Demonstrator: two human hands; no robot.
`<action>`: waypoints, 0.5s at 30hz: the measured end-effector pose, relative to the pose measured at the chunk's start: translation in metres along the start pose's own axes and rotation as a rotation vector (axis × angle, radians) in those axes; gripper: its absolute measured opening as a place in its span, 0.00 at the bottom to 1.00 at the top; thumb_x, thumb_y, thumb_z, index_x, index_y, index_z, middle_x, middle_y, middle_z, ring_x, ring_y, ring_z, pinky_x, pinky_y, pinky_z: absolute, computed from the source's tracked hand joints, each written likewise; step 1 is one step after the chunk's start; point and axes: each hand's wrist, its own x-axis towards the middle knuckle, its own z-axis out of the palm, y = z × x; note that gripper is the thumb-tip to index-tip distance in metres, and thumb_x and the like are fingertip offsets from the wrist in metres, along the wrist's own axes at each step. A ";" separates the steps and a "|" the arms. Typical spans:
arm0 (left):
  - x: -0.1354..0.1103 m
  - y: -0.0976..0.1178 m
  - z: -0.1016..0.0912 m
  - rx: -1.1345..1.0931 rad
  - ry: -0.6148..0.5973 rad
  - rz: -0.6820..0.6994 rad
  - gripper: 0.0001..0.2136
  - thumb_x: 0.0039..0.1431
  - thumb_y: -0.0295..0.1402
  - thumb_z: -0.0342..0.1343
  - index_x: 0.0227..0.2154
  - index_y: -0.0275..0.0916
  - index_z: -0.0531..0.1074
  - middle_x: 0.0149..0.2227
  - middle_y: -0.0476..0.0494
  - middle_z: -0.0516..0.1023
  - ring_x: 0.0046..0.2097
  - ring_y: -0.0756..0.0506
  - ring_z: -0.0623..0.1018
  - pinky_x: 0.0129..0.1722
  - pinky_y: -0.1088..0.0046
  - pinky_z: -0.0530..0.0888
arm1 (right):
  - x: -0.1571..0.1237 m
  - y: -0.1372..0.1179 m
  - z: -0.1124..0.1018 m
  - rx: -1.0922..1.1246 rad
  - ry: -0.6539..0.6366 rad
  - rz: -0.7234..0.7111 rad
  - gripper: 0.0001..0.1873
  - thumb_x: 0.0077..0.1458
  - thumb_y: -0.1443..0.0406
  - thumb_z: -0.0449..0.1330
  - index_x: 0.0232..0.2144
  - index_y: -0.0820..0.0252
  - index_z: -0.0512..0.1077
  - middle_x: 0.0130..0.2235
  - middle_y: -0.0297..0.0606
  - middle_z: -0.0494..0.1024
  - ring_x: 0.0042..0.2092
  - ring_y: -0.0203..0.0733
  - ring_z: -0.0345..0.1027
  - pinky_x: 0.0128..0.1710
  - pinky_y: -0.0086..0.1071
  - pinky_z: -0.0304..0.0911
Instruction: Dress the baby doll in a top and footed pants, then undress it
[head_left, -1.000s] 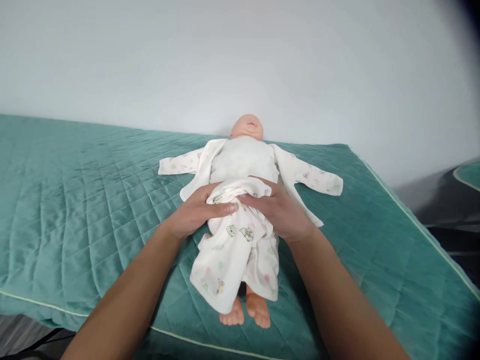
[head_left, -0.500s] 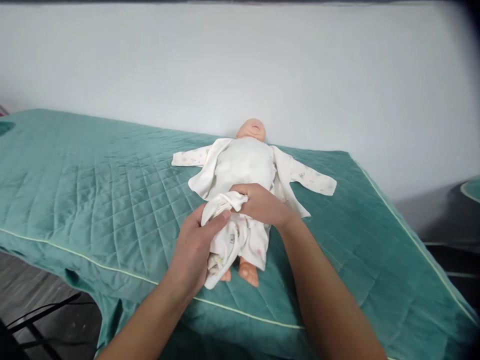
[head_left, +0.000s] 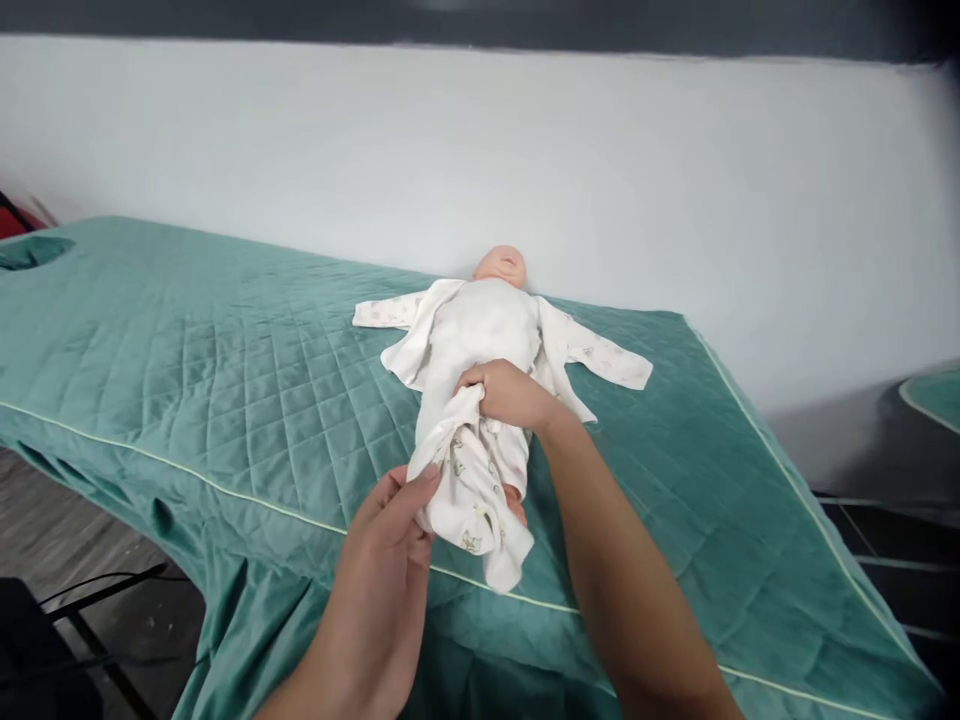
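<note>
A baby doll (head_left: 501,266) lies on its back, head toward the wall. It has a white body and an open, printed white baby shirt (head_left: 611,363) with sleeves spread sideways. White baby pants (head_left: 469,500) with small printed figures are bunched over its lower body. My left hand (head_left: 394,520) pinches their near left edge between thumb and fingers. Farther up, my right hand (head_left: 506,393) grips the gathered upper edge, close to the doll's belly. Part of a foot (head_left: 515,500) shows beside the cloth; the other foot is hidden.
Under the doll is a quilted green cover (head_left: 247,370) with light piping, over a bed or table and hanging down at the front. A white wall (head_left: 450,150) stands behind. At lower left is a black metal frame (head_left: 105,610) on the floor.
My left hand has moved down toward me, stretching the pants out, and their loose end now hangs over the feet. My right hand keeps its grip. The view has tilted up slightly.
</note>
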 end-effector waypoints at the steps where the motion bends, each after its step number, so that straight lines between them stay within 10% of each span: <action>1: -0.002 -0.005 -0.002 -0.013 0.020 -0.007 0.13 0.54 0.42 0.64 0.36 0.40 0.75 0.37 0.42 0.81 0.38 0.42 0.79 0.32 0.67 0.74 | 0.000 -0.001 -0.001 -0.017 -0.013 0.003 0.15 0.43 0.75 0.55 0.31 0.62 0.79 0.35 0.38 0.82 0.38 0.41 0.72 0.39 0.31 0.61; 8: 0.002 -0.040 -0.041 0.126 0.263 0.117 0.19 0.47 0.44 0.70 0.36 0.38 0.75 0.26 0.50 0.77 0.29 0.48 0.75 0.32 0.73 0.70 | -0.003 -0.008 -0.001 -0.113 -0.123 -0.010 0.09 0.43 0.73 0.58 0.26 0.60 0.78 0.31 0.35 0.80 0.33 0.38 0.68 0.33 0.30 0.55; 15: 0.034 -0.025 -0.076 0.465 0.295 0.277 0.21 0.52 0.52 0.64 0.36 0.39 0.74 0.27 0.52 0.73 0.29 0.49 0.70 0.30 0.74 0.66 | -0.004 -0.009 0.005 -0.149 -0.073 0.008 0.03 0.46 0.66 0.61 0.22 0.59 0.73 0.26 0.31 0.75 0.30 0.36 0.63 0.30 0.31 0.49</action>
